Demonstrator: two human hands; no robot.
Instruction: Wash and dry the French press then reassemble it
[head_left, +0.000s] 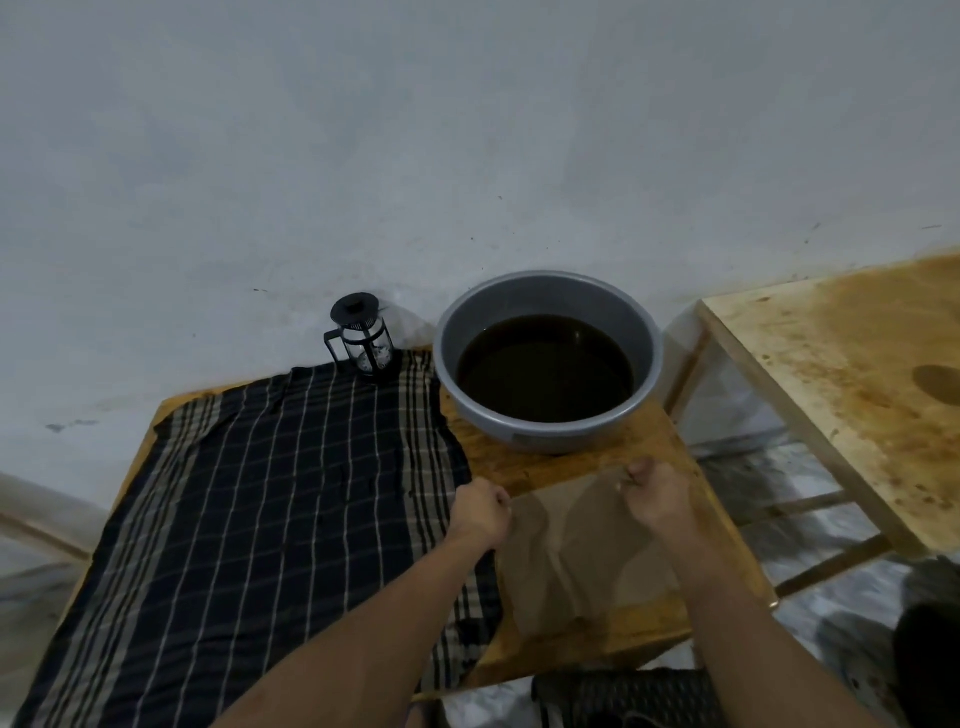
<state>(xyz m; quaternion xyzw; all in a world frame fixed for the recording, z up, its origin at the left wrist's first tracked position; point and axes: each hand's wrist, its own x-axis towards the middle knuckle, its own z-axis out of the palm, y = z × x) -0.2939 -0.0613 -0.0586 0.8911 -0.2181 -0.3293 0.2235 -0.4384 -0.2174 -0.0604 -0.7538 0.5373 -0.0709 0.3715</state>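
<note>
Left hand (480, 512) and right hand (655, 499) each pinching a top corner of a thin brown cloth (571, 551) near the table's (550, 462) front right edge, checked dark cloth (270, 493) covering its left side, French press (362, 338) upright at the back edge, grey basin (548, 358) of dark water at the back right corner.

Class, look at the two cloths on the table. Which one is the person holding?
The thin, see-through brownish cloth, pinched at its far corners by the left hand and the right hand. The dark checked cloth lies flat, unheld.
</note>
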